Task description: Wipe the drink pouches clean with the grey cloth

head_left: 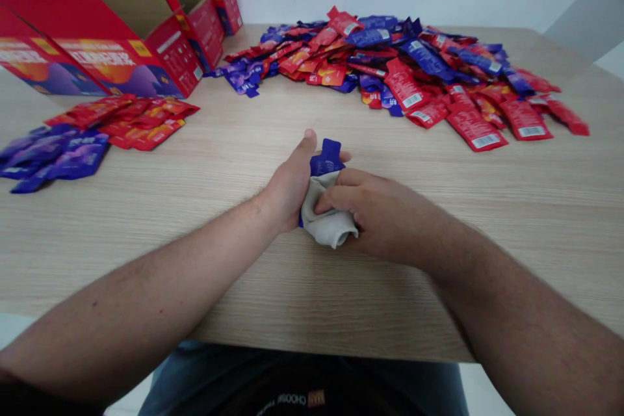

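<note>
Okay, purple packet [326, 161] sits above the near-middle of the table [234, 312], held between both hands. Flat, deep blue-violet, notched hang tab at its far end, small pale print below the tab; print too fine to read. Middle is covered by a grey cloth [322, 226], crumpled, near end rolled into a loose tube; a sliver of packet shows at the cloth's left edge.

Left hand [287, 187]: comes in from the near left, thumb straight and pointing far along the packet's left edge, fingers curled behind it, gripping; most are hidden, one tip shows on the right. Right hand [383, 211]: comes in from the near right, back of hand up, index and thumb bent, pinching the cloth against the packet's face. Remaining right fingers mostly hidden.
</note>
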Tool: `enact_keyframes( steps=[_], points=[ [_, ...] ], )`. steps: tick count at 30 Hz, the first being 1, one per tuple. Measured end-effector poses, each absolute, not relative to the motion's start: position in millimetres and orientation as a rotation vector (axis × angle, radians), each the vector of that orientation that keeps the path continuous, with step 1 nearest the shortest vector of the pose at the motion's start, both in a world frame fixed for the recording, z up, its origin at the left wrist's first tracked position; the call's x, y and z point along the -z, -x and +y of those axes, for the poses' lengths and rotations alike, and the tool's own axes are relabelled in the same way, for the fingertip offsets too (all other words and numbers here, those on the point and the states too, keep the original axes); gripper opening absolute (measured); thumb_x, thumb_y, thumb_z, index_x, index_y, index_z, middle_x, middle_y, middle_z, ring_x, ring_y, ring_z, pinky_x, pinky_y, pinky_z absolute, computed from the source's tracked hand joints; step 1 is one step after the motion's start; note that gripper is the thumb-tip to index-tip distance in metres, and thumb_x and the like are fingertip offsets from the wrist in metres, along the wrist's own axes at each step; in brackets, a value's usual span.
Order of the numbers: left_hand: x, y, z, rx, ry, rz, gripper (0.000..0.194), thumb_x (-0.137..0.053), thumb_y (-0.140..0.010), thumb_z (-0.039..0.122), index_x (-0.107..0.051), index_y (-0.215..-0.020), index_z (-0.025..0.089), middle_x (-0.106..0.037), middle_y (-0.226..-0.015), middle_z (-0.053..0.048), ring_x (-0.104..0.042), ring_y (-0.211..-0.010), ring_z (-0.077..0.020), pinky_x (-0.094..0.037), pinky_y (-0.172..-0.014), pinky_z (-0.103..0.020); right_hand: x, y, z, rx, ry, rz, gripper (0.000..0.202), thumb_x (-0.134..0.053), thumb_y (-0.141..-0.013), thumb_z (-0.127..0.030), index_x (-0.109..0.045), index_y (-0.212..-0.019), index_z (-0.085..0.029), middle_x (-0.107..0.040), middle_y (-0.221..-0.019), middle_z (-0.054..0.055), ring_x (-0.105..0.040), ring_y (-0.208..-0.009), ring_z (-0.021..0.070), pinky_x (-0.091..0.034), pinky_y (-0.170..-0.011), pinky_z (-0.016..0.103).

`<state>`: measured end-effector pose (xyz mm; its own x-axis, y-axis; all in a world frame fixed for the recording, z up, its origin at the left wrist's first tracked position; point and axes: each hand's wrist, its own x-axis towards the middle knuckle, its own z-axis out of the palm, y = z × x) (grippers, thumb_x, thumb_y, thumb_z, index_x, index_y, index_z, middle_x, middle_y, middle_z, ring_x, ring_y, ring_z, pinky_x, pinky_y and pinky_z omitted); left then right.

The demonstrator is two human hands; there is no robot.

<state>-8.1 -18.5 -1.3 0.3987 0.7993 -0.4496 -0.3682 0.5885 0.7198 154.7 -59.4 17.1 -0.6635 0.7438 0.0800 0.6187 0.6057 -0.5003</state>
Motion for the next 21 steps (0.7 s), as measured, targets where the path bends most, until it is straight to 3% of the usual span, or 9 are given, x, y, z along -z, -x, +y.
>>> enact_keyframes(
  steps=[7,21],
  points=[
    [8.1,11.7,-15.5,-0.677,-0.593,0.802,0.074,-0.045,-0.100,0.081,-0.077,-0.114,0.015,-0.077,-0.077,-0.010,-0.073,-0.062,-0.0216,-0.060,-0.061,-0.031,-10.1,-171.4,-39.8,-0.213,1.356,-2.164,0.032,-0.074,-0.081,-0.019,-0.076,-0.113,-0.022,-0.073,-0.101,0.010,-0.064,-0.097,0.0299,-0.051,-0.086,0.042],
    [8.9,13.9,-14.7,-0.657,-0.582,0.794,0.073,-0.048,-0.098,0.083,-0.076,-0.108,0.017,-0.077,-0.075,-0.010,-0.073,-0.059,-0.0211,-0.060,-0.058,-0.030,-4.4,-174.7,-32.9,-0.237,1.278,-2.193,0.033,-0.073,-0.078,-0.020,-0.075,-0.110,-0.023,-0.075,-0.100,0.007,-0.065,-0.096,0.0298,-0.050,-0.083,0.041]
  ],
)
